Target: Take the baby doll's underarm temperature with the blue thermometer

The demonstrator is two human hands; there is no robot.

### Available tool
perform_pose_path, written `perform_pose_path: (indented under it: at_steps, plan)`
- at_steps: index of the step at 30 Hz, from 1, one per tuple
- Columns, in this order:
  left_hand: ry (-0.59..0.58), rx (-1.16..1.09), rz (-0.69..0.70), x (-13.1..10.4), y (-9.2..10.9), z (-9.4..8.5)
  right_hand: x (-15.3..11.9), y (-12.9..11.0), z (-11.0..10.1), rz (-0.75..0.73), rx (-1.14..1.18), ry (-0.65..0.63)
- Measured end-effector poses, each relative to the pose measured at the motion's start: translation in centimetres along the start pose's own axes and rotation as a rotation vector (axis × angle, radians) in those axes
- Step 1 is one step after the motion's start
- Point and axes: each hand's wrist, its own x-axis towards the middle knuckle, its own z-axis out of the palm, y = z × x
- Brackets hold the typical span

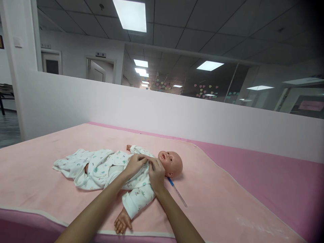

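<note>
A baby doll point(174, 163) lies on its back on a pink mat, its head to the right. It wears a white printed outfit point(138, 200) whose legs spread out to the left. My left hand point(136, 164) is at the upper chest, its fingers pinched on the outfit near the neck. Close beside it, my right hand point(156, 171) also has its fingers closed on the cloth just below the doll's chin. The bit of cloth between the fingertips is mostly hidden. One bare doll hand point(123, 221) rests near the mat's front edge.
A thin stick with a blue end point(178, 192) lies on the mat point(220, 209) right of the doll's head. Behind the padded surface stands a low white wall point(177, 111) with glass above it. Darker pink padding point(263, 172) shows at the right.
</note>
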Motion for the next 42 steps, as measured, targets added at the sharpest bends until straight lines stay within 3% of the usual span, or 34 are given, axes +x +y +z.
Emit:
perform_pose_path:
  at_steps: [4,15,31,42]
  plan:
    - [-0.043,0.123,0.037,-0.3,0.3,-0.1,0.0,0.0,0.0,0.045,0.018,-0.007]
    - [0.046,0.236,0.052,-0.3,-0.3,0.3,0.3,0.0,0.0,0.06,0.071,0.062]
    - [0.124,0.206,0.089,-0.5,-0.6,0.6,0.2,0.1,0.1,0.07,0.137,0.01]
    - [0.098,0.158,0.08,-0.4,-0.8,0.6,0.1,0.1,0.2,0.083,0.143,0.003]
